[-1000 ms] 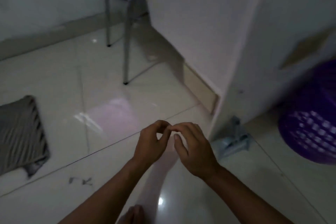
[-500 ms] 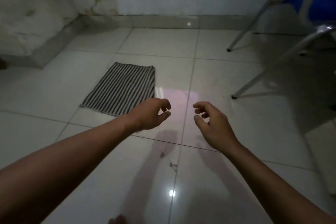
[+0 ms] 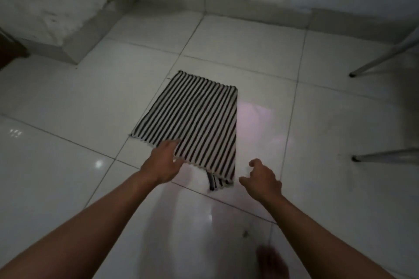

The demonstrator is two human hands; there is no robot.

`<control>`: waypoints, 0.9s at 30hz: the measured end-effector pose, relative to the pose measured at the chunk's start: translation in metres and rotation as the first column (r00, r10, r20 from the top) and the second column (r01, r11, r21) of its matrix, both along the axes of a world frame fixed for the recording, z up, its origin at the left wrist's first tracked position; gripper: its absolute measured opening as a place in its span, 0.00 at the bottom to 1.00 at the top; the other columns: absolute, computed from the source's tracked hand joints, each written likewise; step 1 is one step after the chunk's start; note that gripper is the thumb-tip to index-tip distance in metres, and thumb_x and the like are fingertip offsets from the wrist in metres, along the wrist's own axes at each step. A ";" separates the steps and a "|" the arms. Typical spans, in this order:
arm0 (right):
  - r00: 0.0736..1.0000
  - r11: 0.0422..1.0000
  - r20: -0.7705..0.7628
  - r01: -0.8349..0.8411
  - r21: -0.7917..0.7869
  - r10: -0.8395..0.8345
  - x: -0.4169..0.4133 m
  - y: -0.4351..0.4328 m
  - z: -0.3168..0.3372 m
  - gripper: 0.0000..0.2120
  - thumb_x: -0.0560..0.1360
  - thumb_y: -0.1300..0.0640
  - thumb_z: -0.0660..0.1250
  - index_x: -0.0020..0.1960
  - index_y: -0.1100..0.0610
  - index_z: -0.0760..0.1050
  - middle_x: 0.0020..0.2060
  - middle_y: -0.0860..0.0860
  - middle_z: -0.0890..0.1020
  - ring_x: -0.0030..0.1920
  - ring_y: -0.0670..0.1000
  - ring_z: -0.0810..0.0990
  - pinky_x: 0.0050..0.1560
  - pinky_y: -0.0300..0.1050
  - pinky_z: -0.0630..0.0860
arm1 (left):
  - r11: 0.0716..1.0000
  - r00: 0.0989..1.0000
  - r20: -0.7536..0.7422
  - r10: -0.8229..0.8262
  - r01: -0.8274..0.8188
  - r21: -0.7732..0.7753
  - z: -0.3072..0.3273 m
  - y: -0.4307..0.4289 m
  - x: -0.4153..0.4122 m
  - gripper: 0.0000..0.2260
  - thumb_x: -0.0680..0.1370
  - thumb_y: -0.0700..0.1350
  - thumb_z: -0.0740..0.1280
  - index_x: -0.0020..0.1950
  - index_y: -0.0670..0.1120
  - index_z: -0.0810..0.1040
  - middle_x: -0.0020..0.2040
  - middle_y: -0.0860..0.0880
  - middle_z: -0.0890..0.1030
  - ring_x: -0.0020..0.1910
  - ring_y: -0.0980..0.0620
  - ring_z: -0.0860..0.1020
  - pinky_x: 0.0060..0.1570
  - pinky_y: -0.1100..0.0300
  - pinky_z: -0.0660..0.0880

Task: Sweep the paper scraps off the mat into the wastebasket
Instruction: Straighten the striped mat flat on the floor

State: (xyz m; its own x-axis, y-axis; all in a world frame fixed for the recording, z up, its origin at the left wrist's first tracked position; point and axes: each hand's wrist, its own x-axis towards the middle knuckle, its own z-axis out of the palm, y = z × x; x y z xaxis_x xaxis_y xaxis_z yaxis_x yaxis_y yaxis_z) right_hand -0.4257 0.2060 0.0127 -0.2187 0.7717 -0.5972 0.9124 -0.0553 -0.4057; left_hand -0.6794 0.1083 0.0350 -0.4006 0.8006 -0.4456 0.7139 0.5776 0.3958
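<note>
head view: mat (image 3: 192, 120) flat on floor (image 3: 68, 165), frame centre, 12 o'clock of both hands.
left hand (image 3: 162, 163): at mat's 7 o'clock edge, grip apart, fingers straight, holding nothing.
right hand (image 3: 263, 179): just off mat's 5 o'clock corner, grip loosely curled, empty.
paper scraps: none discernible on the stripes.
wastebasket: out of view.
risk: with no bin in sight, a sweep likely scatters paper scraps onto floor. Folded 5 o'clock corner could snag and drag mat.

Striped mat (image 3: 192, 120) on tile floor (image 3: 68, 120). Left hand (image 3: 162, 163) over its 7 o'clock edge, fingers straight; right hand (image 3: 261, 180) off its 5 o'clock corner, loosely curled.
</note>
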 end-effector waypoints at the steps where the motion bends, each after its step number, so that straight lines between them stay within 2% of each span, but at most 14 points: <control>1: 0.998 1.000 0.053 -0.022 -0.007 0.022 -0.007 0.001 -0.027 0.32 0.70 0.41 0.71 0.68 0.51 0.65 0.62 0.53 0.76 0.61 0.56 0.74 0.60 0.52 0.68 | 1.000 1.000 -0.008 -0.002 0.002 0.000 -0.022 0.006 -0.010 0.30 0.82 0.52 0.64 0.82 0.47 0.61 0.80 0.45 0.63 0.78 0.44 0.63 0.77 0.46 0.62; 4: 0.993 0.997 0.084 -0.083 -0.003 0.083 -0.024 0.003 -0.092 0.38 0.66 0.34 0.71 0.68 0.51 0.62 0.64 0.53 0.71 0.63 0.57 0.70 0.59 0.53 0.67 | 0.999 0.998 -0.011 -0.054 0.054 0.006 -0.082 0.027 -0.030 0.31 0.82 0.57 0.61 0.83 0.50 0.59 0.82 0.46 0.60 0.80 0.44 0.59 0.79 0.45 0.57; 8: 0.980 0.956 0.056 -0.198 0.218 0.190 -0.034 0.002 -0.128 0.31 0.67 0.33 0.66 0.61 0.49 0.63 0.56 0.49 0.70 0.57 0.54 0.69 0.51 0.49 0.65 | 0.974 0.968 -0.106 -0.226 0.228 0.000 -0.141 0.047 -0.037 0.37 0.78 0.72 0.41 0.84 0.55 0.53 0.84 0.47 0.54 0.82 0.42 0.52 0.79 0.40 0.52; 11: 0.965 0.924 -0.126 -0.175 0.340 0.229 -0.033 0.017 -0.133 0.19 0.72 0.42 0.66 0.57 0.47 0.64 0.51 0.47 0.74 0.50 0.50 0.73 0.45 0.46 0.70 | 0.974 0.964 -0.150 -0.219 0.207 -0.092 -0.155 0.058 -0.031 0.38 0.74 0.75 0.37 0.82 0.63 0.47 0.84 0.52 0.45 0.82 0.41 0.46 0.77 0.37 0.51; 13: 0.920 0.955 -0.342 -0.092 0.283 0.190 -0.035 0.038 -0.132 0.16 0.72 0.52 0.69 0.54 0.47 0.64 0.45 0.46 0.77 0.44 0.48 0.76 0.39 0.40 0.73 | 0.980 0.959 -0.211 -0.190 0.173 -0.097 -0.160 0.060 -0.028 0.40 0.70 0.76 0.35 0.82 0.66 0.47 0.85 0.52 0.46 0.82 0.41 0.48 0.75 0.37 0.54; 15: 0.863 0.968 -0.485 -0.017 0.251 0.141 -0.039 0.059 -0.128 0.16 0.71 0.61 0.70 0.52 0.48 0.67 0.44 0.46 0.77 0.42 0.46 0.76 0.37 0.32 0.72 | 0.985 0.966 -0.208 -0.152 0.132 -0.110 -0.158 0.062 -0.026 0.35 0.76 0.73 0.41 0.82 0.65 0.47 0.85 0.53 0.47 0.82 0.41 0.50 0.74 0.35 0.57; 16: 0.852 0.947 -0.499 0.012 0.321 0.159 -0.040 0.068 -0.126 0.17 0.70 0.63 0.71 0.53 0.49 0.70 0.45 0.47 0.76 0.43 0.47 0.75 0.39 0.32 0.71 | 0.986 0.970 -0.202 -0.133 0.109 -0.125 -0.155 0.063 -0.026 0.32 0.79 0.71 0.45 0.82 0.65 0.47 0.85 0.53 0.46 0.81 0.41 0.50 0.73 0.34 0.57; 17: 0.859 0.892 -0.462 0.014 0.452 0.220 -0.042 0.078 -0.123 0.18 0.69 0.65 0.72 0.53 0.50 0.72 0.46 0.48 0.76 0.45 0.48 0.75 0.41 0.37 0.73 | 0.984 0.972 -0.202 -0.117 0.086 -0.153 -0.153 0.062 -0.026 0.30 0.81 0.69 0.48 0.82 0.64 0.47 0.85 0.53 0.46 0.81 0.41 0.50 0.73 0.33 0.58; 19: 0.883 0.653 -0.249 -0.081 0.753 0.398 -0.044 0.095 -0.119 0.17 0.68 0.66 0.74 0.54 0.55 0.77 0.45 0.53 0.77 0.45 0.53 0.74 0.41 0.49 0.74 | 0.977 0.973 -0.207 -0.097 0.054 -0.206 -0.148 0.057 -0.029 0.30 0.82 0.67 0.49 0.83 0.63 0.46 0.84 0.53 0.45 0.81 0.40 0.50 0.72 0.32 0.58; 21: 0.852 0.406 -0.025 -0.223 0.886 0.523 -0.043 0.107 -0.112 0.13 0.70 0.61 0.73 0.54 0.58 0.80 0.46 0.57 0.78 0.45 0.57 0.74 0.43 0.51 0.71 | 0.975 0.976 -0.201 -0.080 0.034 -0.221 -0.147 0.047 -0.035 0.31 0.82 0.68 0.49 0.83 0.63 0.45 0.84 0.53 0.44 0.81 0.40 0.49 0.72 0.31 0.57; 22: 0.819 0.367 0.032 -0.292 0.883 0.573 -0.042 0.110 -0.110 0.13 0.71 0.59 0.73 0.55 0.57 0.79 0.48 0.58 0.79 0.47 0.59 0.75 0.46 0.53 0.72 | 0.974 0.978 -0.198 -0.073 0.027 -0.226 -0.147 0.043 -0.038 0.31 0.82 0.68 0.49 0.83 0.63 0.45 0.84 0.53 0.43 0.81 0.40 0.48 0.72 0.31 0.57; 23: 0.777 0.391 0.063 -0.382 0.838 0.626 -0.040 0.111 -0.112 0.16 0.71 0.57 0.73 0.58 0.55 0.78 0.53 0.57 0.78 0.51 0.59 0.75 0.49 0.55 0.73 | 0.974 0.977 -0.199 -0.071 0.024 -0.227 -0.149 0.040 -0.040 0.31 0.82 0.68 0.49 0.83 0.63 0.44 0.84 0.53 0.42 0.81 0.40 0.48 0.73 0.31 0.57; 25: 0.721 0.589 0.013 -0.576 0.567 0.693 -0.037 0.108 -0.115 0.25 0.70 0.53 0.73 0.65 0.47 0.71 0.62 0.53 0.74 0.60 0.57 0.73 0.59 0.56 0.72 | 0.973 0.977 -0.205 -0.067 0.018 -0.230 -0.152 0.037 -0.043 0.31 0.82 0.68 0.50 0.83 0.63 0.44 0.84 0.53 0.42 0.81 0.40 0.47 0.73 0.32 0.55; 27: 0.791 0.825 -0.238 -0.523 0.216 0.564 -0.035 0.106 -0.116 0.26 0.71 0.50 0.72 0.67 0.43 0.69 0.64 0.47 0.73 0.62 0.51 0.73 0.62 0.50 0.73 | 0.971 0.980 -0.191 -0.053 0.006 -0.239 -0.155 0.038 -0.044 0.31 0.82 0.66 0.52 0.83 0.62 0.46 0.84 0.52 0.43 0.81 0.40 0.47 0.74 0.32 0.53</control>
State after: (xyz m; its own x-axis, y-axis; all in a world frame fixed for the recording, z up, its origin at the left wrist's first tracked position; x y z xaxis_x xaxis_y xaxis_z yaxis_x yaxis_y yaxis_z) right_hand -0.4605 0.3122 -0.1030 -0.7664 0.5411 -0.3463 0.6214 0.4875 -0.6134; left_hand -0.7235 0.1461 -0.1198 -0.4759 0.6945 -0.5396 0.7816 0.6153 0.1025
